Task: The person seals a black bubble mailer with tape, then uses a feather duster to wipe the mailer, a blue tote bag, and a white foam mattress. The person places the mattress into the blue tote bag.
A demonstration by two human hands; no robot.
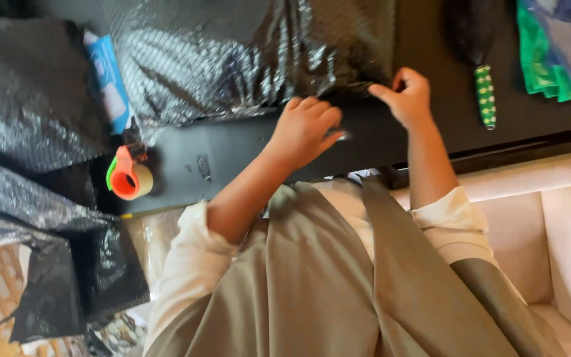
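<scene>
Pinching and folding the edge of a black bubble mailer [246,59] on a dark table [246,158].

Gripping the mailer's near edge with the right hand [408,98], thumb and fingers closed tight on the plastic; pressing down beside it with the left hand [304,129], fingers curled, apparently on the flap (whether gripping anything is hard to tell). Probably best keeping the fold flat and the pinch close to the corner, so the slick film is not slipping or bunching. Lying within easy reach at the left: an orange tape dispenser [127,175]. Crowding the far side: a blue packet [108,79], more black bags [21,99], a green-handled brush [485,92] and green pouches [556,59], all limiting room for sliding the mailer.
</scene>
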